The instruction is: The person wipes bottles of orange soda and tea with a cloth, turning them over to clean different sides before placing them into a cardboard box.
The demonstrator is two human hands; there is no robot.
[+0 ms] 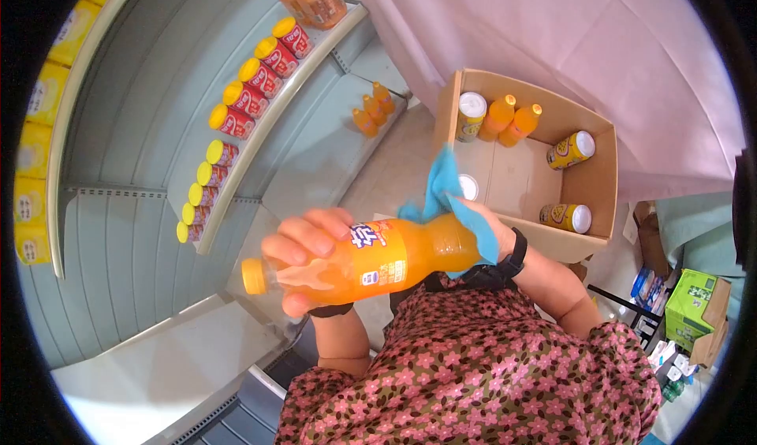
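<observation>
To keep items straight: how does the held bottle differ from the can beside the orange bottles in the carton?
The held bottle has a narrow neck and yellow cap; the can is straight-sided with a white lid. The bottle is sideways, blue cloth at its base; the can stands in the carton. Both carry printed labels.

The capped orange soda bottle (377,262), its lettering purple and white, lies sideways between left hand (309,248) and right hand (490,223), cap toward nine o'clock; crumpled blue cloth (443,186) wraps its three-o'clock end.
</observation>
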